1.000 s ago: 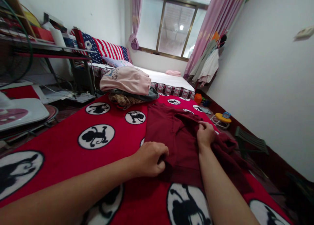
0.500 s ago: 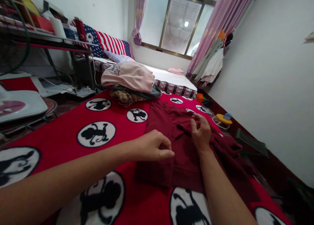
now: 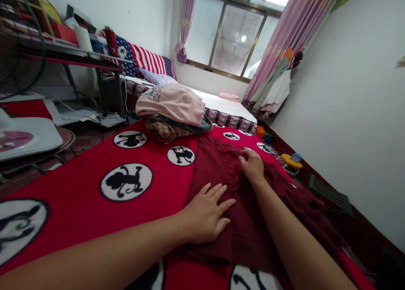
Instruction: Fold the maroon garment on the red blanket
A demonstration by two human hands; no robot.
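Observation:
A maroon sweatshirt (image 3: 211,167) lies spread on the red blanket (image 3: 85,214), one side of it folded inward. My left hand (image 3: 207,214) rests flat on its near left part, palm down with the fingers spread. Farther up, my right hand (image 3: 253,165) has its fingers bent and drawn together on the cloth near the upper edge, gripping a bit of fabric. Loose, rumpled maroon cloth (image 3: 294,193) trails off to the right, beyond my right forearm. The fingertips of my right hand are partly hidden.
A pile of folded clothes, topped by a pink garment (image 3: 172,102), sits at the far end of the blanket. A cluttered desk (image 3: 72,56) and a white-topped seat (image 3: 28,134) stand at left. On the right floor are a yellow stool (image 3: 291,160) and a dark green chair (image 3: 330,195).
My left hand has opened from a loose curl and come down flat on the sweatshirt. My right hand has shifted slightly left, its fingers closing on the cloth. The view has tilted a little.

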